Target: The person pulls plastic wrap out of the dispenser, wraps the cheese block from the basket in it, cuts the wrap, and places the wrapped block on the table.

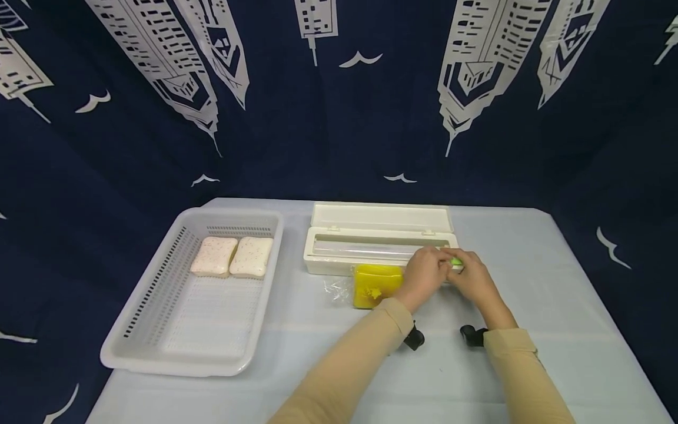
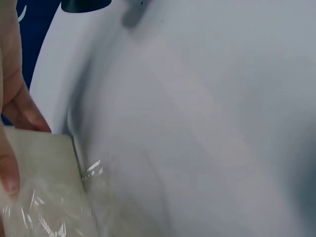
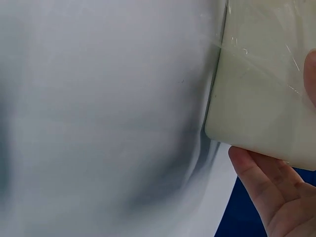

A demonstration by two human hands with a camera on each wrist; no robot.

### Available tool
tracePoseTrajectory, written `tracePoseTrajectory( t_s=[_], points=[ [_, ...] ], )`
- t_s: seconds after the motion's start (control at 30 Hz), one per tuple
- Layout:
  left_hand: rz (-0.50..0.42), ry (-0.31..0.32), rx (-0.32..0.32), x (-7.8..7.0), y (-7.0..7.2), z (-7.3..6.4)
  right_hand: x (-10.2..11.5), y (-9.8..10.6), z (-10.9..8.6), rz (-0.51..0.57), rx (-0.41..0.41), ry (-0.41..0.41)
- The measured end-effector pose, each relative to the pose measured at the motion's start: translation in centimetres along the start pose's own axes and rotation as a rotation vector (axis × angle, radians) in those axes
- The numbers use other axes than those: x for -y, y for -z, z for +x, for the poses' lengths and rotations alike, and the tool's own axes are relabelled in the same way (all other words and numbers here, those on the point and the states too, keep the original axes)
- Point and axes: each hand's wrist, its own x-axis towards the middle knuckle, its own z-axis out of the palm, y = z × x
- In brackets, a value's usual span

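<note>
My left hand point(image 1: 426, 274) is at the right front of a cream cling film dispenser point(image 1: 339, 268), its fingertips pinching loose cling film. Close against it, my right hand point(image 1: 471, 274) also pinches the film, with other fingers point(image 3: 269, 185) resting along the dispenser's right end. Wrinkled clear cling film point(image 2: 37, 217) hangs over the dispenser's front wall. The lid point(image 1: 381, 218) is raised and a clear roll point(image 1: 365, 249) lies inside. A bright green part point(image 1: 456, 261) shows beside the fingers. The exact pinch points are hidden by the hands.
A yellow block in clear wrap point(image 1: 376, 282) lies in front of the dispenser, beside my left hand. To the left stands a white perforated basket point(image 1: 185, 365) with two bread slices point(image 1: 214, 257) at its back. A navy patterned cloth point(image 1: 328, 129) hangs behind the white table point(image 1: 572, 377).
</note>
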Motion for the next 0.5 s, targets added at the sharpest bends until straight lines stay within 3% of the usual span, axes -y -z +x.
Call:
tracePoseTrajectory(
  t_s=[0.23, 0.37, 0.5],
  points=[
    [0.073, 0.027, -0.089, -0.6, -0.63, 0.01, -0.17, 0.05, 0.02, -0.011, -0.027, 0.021],
    [0.187, 0.035, -0.111, -0.73, -0.89, 0.27, -0.21, -0.04, -0.01, -0.021, -0.031, 0.015],
    [0.312, -0.001, -0.098, -0.82, -1.1, 0.61, -0.23, 0.17, -0.17, -0.036, -0.045, 0.016]
  ],
)
